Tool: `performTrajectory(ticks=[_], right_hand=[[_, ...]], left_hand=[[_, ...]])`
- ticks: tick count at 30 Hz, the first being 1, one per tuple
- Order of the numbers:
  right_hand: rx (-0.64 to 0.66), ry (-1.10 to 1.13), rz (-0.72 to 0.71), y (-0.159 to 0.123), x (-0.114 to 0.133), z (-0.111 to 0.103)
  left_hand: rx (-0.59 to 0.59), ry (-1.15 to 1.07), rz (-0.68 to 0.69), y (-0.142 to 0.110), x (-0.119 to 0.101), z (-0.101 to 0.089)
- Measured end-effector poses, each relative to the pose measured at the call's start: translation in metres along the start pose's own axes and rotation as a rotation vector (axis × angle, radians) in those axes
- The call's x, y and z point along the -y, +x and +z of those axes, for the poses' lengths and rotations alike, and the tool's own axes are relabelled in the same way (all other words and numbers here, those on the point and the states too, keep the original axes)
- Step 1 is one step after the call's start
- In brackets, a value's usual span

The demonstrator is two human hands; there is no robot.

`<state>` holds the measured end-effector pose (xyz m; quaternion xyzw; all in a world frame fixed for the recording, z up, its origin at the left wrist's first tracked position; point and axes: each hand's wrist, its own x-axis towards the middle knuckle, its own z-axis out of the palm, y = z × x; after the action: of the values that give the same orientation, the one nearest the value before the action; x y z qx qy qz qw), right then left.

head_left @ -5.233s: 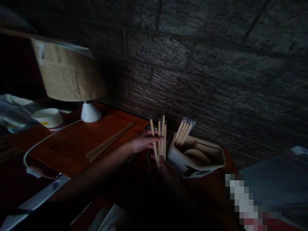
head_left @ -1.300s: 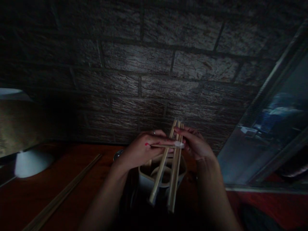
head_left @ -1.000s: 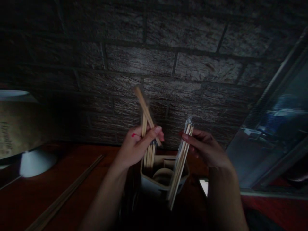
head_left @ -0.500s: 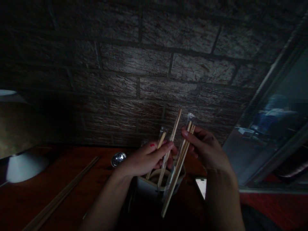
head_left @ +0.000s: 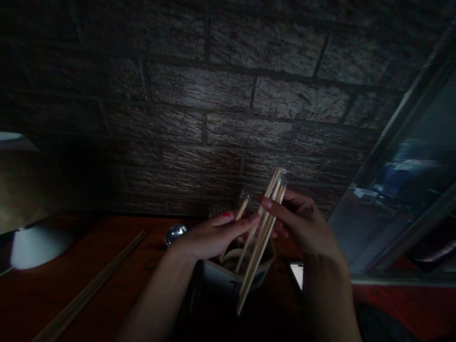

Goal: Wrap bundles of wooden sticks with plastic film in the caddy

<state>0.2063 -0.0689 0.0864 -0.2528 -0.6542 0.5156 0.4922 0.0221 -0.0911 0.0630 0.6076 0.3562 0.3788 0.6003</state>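
Had the wrapped chopsticks (head_left: 263,240) pinched in my R hand (head_left: 302,223), thumb vs. fingers nr their top ends; they slanted down-L, in front of the pale tub (head_left: 223,276). My L hand (head_left: 210,237) gripped another pack (head_left: 241,209), thumb tip at the R bunch's edge. Tub sat on the table (head_left: 103,240), phone (head_left: 298,274) to its R, nr my R wrist. Loose sticks (head_left: 96,284) lay btwn lamp base (head_left: 37,247) & L forearm; shiny round thing (head_left: 175,233) just past L wrist.

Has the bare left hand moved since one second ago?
Yes: the bare left hand has shifted rightward and lower in view, against the grey, rough brick wall.
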Motion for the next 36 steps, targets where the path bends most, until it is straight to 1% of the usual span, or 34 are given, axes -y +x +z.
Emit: performTrajectory(ticks=[1, 2, 5, 7, 10, 13, 16, 18, 21, 23, 25, 27, 30, 33, 36], right_hand=[[-0.011, -0.01, -0.005, -0.001, 0.001, 0.0], [-0.019, -0.021, -0.013, -0.003, 0.002, 0.0], [0.019, -0.058, -0.037, -0.006, 0.005, 0.002], [0.066, -0.069, -0.034, -0.009, 0.007, 0.003], [0.081, -0.05, -0.016, -0.011, 0.008, 0.004], [0.069, -0.002, -0.011, -0.015, 0.01, 0.007], [0.087, 0.028, -0.023, -0.021, 0.015, 0.012], [0.1, 0.003, -0.041, -0.025, 0.02, 0.017], [0.128, -0.052, -0.052, -0.029, 0.027, 0.026], [0.148, -0.051, -0.067, -0.03, 0.03, 0.03], [0.145, -0.063, -0.077, -0.032, 0.031, 0.032], [0.111, -0.086, -0.089, -0.033, 0.03, 0.032], [0.012, -0.13, -0.134, -0.034, 0.026, 0.031], [-0.079, -0.196, -0.229, -0.032, 0.021, 0.031], [-0.168, -0.248, -0.309, -0.026, 0.018, 0.027]], left_hand=[[-0.012, -0.011, -0.008, 0.0, 0.001, -0.002], [0.012, -0.033, -0.007, -0.001, 0.002, -0.003], [0.152, -0.081, 0.025, 0.0, 0.001, -0.002], [0.21, -0.061, 0.056, 0.0, -0.001, 0.0], [0.236, -0.043, 0.072, -0.001, -0.007, 0.005], [0.238, -0.063, 0.072, -0.005, -0.011, 0.008], [0.242, -0.041, 0.098, -0.011, -0.015, 0.011], [0.236, 0.03, 0.102, -0.016, -0.017, 0.012], [0.234, 0.227, 0.111, -0.022, -0.02, 0.013], [0.239, 0.357, 0.161, -0.024, -0.022, 0.013], [0.237, 0.425, 0.22, -0.025, -0.022, 0.014], [0.219, 0.44, 0.25, -0.024, -0.02, 0.015], [0.159, 0.384, 0.267, -0.02, -0.015, 0.017], [0.074, 0.297, 0.295, -0.013, -0.012, 0.019], [0.024, 0.206, 0.353, -0.005, -0.01, 0.021]])
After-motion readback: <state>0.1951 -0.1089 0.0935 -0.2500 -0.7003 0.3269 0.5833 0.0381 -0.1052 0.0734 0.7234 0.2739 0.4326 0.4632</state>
